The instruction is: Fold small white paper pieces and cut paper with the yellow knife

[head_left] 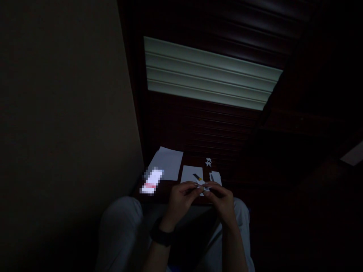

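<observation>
Between my two hands, just over the near edge of a dark table, is a small folded piece of white paper (203, 188). My left hand (183, 195), with a dark watch on the wrist, pinches its left side. My right hand (222, 198) pinches the right side, fingertips close to those of the left. Past the fingers, a utility knife (197, 177) with a dark and yellow body lies on a white sheet (187, 173). More white paper pieces (217, 176) lie beyond my right hand. The fingers cover part of the folded paper.
A larger stack of white paper (168, 162) lies at the table's back left, with a bright, blurred-out phone-like object (152, 182) in front. Small white cut or folded shapes (208, 162) sit farther back. A wall (85, 113) rises on the left; dark slatted panelling (215, 128) stands behind.
</observation>
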`<move>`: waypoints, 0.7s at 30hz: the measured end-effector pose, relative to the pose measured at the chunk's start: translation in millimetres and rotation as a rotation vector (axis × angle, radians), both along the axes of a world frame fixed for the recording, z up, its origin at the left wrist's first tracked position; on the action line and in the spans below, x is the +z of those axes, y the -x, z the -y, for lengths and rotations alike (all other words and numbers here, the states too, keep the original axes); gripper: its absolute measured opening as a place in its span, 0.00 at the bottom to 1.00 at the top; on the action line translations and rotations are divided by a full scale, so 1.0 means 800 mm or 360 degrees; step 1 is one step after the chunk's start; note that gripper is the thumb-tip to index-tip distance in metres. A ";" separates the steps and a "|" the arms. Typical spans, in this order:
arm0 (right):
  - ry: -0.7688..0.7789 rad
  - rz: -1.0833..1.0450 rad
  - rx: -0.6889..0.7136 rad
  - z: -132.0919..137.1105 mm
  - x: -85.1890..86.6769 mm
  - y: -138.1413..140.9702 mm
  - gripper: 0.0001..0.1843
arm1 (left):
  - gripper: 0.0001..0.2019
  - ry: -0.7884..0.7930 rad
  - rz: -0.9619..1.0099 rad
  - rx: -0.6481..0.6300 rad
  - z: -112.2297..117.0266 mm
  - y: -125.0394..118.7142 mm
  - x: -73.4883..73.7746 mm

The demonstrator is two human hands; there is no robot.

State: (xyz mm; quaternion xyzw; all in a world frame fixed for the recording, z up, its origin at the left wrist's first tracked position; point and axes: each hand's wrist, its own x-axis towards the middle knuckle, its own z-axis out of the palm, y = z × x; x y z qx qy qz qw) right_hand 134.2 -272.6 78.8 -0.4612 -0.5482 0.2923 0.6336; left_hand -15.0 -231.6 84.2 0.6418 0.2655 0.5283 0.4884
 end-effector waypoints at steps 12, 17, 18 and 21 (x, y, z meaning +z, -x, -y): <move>-0.0001 -0.0179 -0.0311 -0.012 -0.022 0.010 0.07 | 0.12 0.0207 0.0118 0.0000 0.002 -0.012 0.004; -0.0003 -0.0252 -0.0303 -0.012 -0.023 0.015 0.08 | 0.14 0.0199 0.0037 -0.0021 0.004 -0.013 0.006; -0.0010 -0.0286 -0.0293 -0.011 -0.021 0.017 0.08 | 0.12 0.0196 0.0030 -0.0023 0.003 -0.013 0.006; 0.0008 -0.0394 -0.0208 -0.010 -0.015 0.022 0.09 | 0.10 0.0228 0.0058 -0.0015 0.002 -0.013 0.003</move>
